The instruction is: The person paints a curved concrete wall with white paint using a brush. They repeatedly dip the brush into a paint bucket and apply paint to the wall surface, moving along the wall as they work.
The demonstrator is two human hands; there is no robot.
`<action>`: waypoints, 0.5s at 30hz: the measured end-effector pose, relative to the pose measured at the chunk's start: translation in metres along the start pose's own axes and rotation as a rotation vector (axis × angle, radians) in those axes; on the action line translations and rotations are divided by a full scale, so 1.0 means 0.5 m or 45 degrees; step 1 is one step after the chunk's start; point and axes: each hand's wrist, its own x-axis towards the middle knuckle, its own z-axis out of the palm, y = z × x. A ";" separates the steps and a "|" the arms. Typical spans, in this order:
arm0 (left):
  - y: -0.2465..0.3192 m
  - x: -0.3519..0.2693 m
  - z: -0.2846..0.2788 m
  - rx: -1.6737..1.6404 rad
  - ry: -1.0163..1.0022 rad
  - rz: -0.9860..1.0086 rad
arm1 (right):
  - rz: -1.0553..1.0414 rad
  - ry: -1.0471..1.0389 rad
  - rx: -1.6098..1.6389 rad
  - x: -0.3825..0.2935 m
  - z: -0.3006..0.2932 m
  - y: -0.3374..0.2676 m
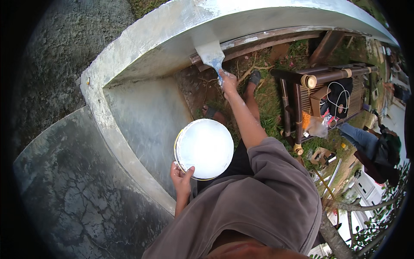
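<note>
My right hand (229, 82) grips the handle of a wide flat paintbrush (210, 53), blue near the handle and coated white at its broad end. That end rests against the inner face of a low concrete wall (174, 55), just below a whitish wet-looking patch. My left hand (182, 181) holds a round paint pail (205, 149) by its near-left rim, thumb on top and fingers around the side. The pail's white surface is overexposed, so its depth cannot be judged. White specks dot both hands.
A bamboo bench (323, 77) with a black bag (341, 97) and a cardboard box stands to the right. Beyond it is another person (375, 145). A wooden beam (268, 40) runs along the wall. A tree trunk (336, 236) rises at lower right.
</note>
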 end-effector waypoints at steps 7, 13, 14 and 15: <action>0.033 -0.013 0.009 -0.010 0.028 0.064 | 0.033 0.022 -0.171 0.017 -0.025 -0.023; 0.091 -0.027 0.037 -0.068 0.087 0.176 | -0.271 0.008 -0.628 -0.127 -0.164 -0.202; 0.101 -0.019 0.044 -0.083 0.082 0.191 | -0.380 0.051 -0.842 -0.155 -0.191 -0.245; 0.108 -0.020 0.050 -0.075 0.077 0.211 | -0.422 -0.064 -0.823 -0.190 -0.228 -0.292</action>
